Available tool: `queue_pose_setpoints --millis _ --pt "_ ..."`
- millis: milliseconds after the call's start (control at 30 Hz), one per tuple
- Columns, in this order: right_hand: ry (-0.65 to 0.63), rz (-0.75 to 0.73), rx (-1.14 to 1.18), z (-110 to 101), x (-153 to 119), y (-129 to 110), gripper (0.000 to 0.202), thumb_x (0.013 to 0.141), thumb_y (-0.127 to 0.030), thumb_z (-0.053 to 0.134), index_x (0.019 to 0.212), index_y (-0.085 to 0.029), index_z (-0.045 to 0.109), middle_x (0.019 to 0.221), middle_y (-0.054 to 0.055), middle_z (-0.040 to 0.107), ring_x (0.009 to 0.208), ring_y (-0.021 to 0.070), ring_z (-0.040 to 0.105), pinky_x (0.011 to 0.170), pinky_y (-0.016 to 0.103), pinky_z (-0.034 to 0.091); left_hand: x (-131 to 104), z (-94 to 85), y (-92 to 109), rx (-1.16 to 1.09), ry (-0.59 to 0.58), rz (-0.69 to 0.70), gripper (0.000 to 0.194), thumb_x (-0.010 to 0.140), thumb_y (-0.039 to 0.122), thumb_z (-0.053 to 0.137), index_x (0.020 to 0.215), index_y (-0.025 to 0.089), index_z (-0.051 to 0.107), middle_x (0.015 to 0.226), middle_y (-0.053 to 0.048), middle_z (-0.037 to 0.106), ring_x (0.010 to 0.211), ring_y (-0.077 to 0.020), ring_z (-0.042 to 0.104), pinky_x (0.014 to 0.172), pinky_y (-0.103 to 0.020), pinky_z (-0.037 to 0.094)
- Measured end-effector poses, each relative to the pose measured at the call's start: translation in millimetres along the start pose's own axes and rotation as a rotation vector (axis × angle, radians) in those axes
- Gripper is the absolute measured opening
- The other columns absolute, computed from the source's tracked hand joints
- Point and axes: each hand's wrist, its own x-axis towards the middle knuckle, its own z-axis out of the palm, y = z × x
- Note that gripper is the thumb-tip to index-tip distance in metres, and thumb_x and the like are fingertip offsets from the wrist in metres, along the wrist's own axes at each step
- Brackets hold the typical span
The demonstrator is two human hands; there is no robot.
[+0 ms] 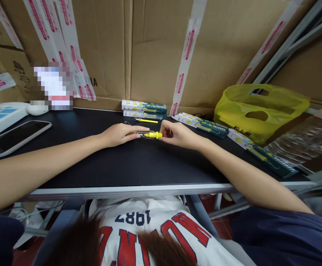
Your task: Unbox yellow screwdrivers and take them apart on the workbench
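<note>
Over the bench (139,162), the left hand (119,135) is holding the clear part of a yellow-ended tool (151,135) while the right hand (179,134) is pinching its yellow tip; its long axis is running sideways, the yellow end pointing right.

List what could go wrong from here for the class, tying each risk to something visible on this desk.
1. The clear piece with a yellow end might slip, as the left hand and right hand hold it only by the fingers.
2. The slim yellow stick lies loose just behind the hands and could be knocked.
3. The rightmost printed box lies near the right forearm, which might nudge it.
</note>
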Motion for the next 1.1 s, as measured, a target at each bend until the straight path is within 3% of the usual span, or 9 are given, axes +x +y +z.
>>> queue_pose_setpoints --millis 133,267,333,567,733,900,1000,1100 --pt "-0.057 0.023 -0.014 -3.6 -1.2 -1.8 0.029 0.082 -0.042 0.063 0.092 -0.020 0.046 0.068 -0.003 0.055 0.057 0.0110 0.046 0.055 0.023 0.031 -0.1 -0.6 0.8 0.010 -0.015 -0.011 0.046 0.097 0.047 0.034 0.139 0.031 0.046 0.131 -0.001 0.061 0.107 -0.0179 0.063 0.088 -0.025 0.045" --pt "-0.152 0.097 -0.027 -5.3 -0.4 -1.0 0.037 0.096 -0.046 0.035 0.085 -0.017 0.054 0.067 -0.001 0.054 0.059 0.0117 0.047 0.060 0.025 0.032 -0.5 -1.5 2.2 0.013 -0.024 -0.012 0.047 0.098 0.047 0.033 0.140 0.032 0.045 0.133 0.000 0.060 0.111 -0.0179 0.061 0.091 -0.026 0.044" --pt "-0.195 0.109 0.025 -4.9 0.5 -0.6 0.043 0.097 -0.045 0.030 0.082 -0.016 0.058 0.066 0.000 0.054 0.060 0.0118 0.048 0.061 0.025 0.033 -0.7 -1.5 2.5 0.017 -0.026 -0.015 0.046 0.098 0.048 0.033 0.140 0.033 0.045 0.132 0.001 0.060 0.110 -0.0179 0.061 0.091 -0.026 0.044" --pt "-0.189 0.084 0.159 -2.7 0.9 2.7 0.035 0.092 -0.047 0.045 0.081 -0.016 0.056 0.065 -0.001 0.055 0.059 0.0109 0.047 0.058 0.024 0.034 -1.0 -1.1 2.8 0.033 -0.025 -0.011 0.046 0.098 0.046 0.034 0.140 0.033 0.044 0.133 0.001 0.059 0.110 -0.0181 0.062 0.089 -0.025 0.044" --pt "-0.048 0.023 0.146 1.1 0.1 6.1 0.024 0.082 -0.039 0.063 0.083 -0.018 0.050 0.068 -0.003 0.052 0.058 0.0097 0.045 0.055 0.022 0.034 -0.9 -1.3 2.3 0.041 -0.024 -0.015 0.045 0.098 0.046 0.034 0.140 0.033 0.044 0.131 0.001 0.061 0.107 -0.0183 0.063 0.086 -0.025 0.045" --pt "-0.055 0.014 0.112 -0.5 -0.3 3.3 0.030 0.078 -0.040 0.067 0.086 -0.020 0.046 0.067 -0.004 0.051 0.057 0.0094 0.044 0.055 0.022 0.033 -1.3 0.1 -0.1 0.042 -0.018 -0.009 0.046 0.098 0.047 0.034 0.140 0.033 0.045 0.130 0.001 0.061 0.105 -0.0174 0.064 0.084 -0.023 0.045" --pt "-0.122 0.062 0.045 -3.1 -0.5 0.6 0.029 0.088 -0.047 0.053 0.087 -0.019 0.049 0.067 -0.003 0.051 0.058 0.0103 0.044 0.057 0.023 0.032 -1.2 0.0 0.4 0.045 -0.019 -0.011 0.046 0.098 0.047 0.034 0.140 0.033 0.045 0.130 0.001 0.061 0.106 -0.0175 0.063 0.086 -0.024 0.045" --pt "-0.194 0.100 0.013 -4.5 0.1 -1.2 0.040 0.097 -0.045 0.031 0.084 -0.016 0.055 0.066 -0.001 0.051 0.060 0.0113 0.046 0.061 0.025 0.033 -1.1 -1.0 2.2 0.038 -0.021 -0.004 0.046 0.098 0.047 0.034 0.140 0.034 0.044 0.133 0.001 0.059 0.110 -0.0177 0.061 0.089 -0.025 0.044"
